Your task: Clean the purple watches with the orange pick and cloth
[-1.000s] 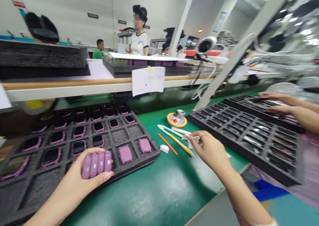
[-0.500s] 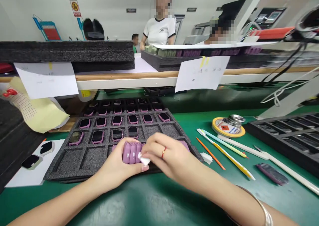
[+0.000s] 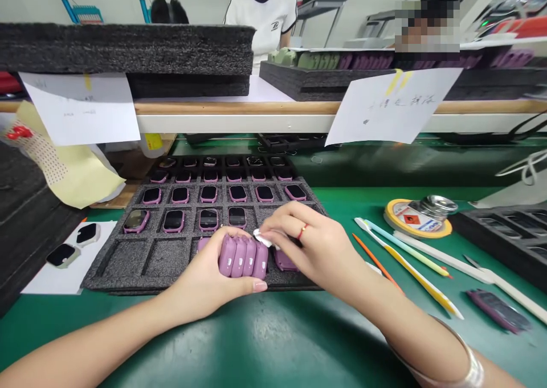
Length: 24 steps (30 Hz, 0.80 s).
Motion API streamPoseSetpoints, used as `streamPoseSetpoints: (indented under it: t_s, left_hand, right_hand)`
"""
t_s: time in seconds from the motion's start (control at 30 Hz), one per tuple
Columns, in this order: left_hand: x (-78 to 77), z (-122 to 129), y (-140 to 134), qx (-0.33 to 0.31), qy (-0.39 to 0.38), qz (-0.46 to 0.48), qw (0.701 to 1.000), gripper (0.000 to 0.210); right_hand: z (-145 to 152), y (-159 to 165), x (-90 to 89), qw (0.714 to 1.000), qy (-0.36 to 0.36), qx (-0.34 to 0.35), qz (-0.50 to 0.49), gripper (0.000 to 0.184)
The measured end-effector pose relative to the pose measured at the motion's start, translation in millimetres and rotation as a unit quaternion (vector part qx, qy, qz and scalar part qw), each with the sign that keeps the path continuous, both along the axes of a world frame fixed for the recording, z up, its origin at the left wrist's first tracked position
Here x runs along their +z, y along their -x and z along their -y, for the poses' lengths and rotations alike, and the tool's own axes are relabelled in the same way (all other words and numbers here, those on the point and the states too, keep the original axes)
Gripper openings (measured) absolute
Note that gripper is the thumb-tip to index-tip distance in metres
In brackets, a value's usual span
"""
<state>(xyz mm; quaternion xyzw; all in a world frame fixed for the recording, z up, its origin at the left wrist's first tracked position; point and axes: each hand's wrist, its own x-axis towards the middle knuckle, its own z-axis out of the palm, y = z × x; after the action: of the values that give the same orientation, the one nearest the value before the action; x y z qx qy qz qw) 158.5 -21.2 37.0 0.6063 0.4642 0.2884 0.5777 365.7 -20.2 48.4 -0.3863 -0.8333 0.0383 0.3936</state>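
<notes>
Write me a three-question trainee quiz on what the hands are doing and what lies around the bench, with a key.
1. Multiple choice: how many purple cases does the left hand grip?
A) two
B) four
C) seven

2. True or false: the right hand is holding the toothbrush.

3. Fill in: two pale-cased watches lie on a ____, to the left of the foam tray in the picture.

Key:
1. B
2. False; its fingertips pinch a white wad.
3. white sheet
</notes>
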Motion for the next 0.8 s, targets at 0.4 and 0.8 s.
streamPoseSetpoints:
  t_s: [0.4, 0.8]
  left_hand:
    - [0.2, -1, 0, -0.019, 0.048, 0.038, 0.998, 0.057]
    - [-0.3, 0, 0, -0.009, 0.013, -0.004, 1.000, 0.056]
  right_hand:
    - [14, 13, 6.1, 0.994, -0.060, 0.042, 0.086, 0.016]
    - [16, 15, 6.7, 0.999, -0.007, -0.023, 0.042, 0.014]
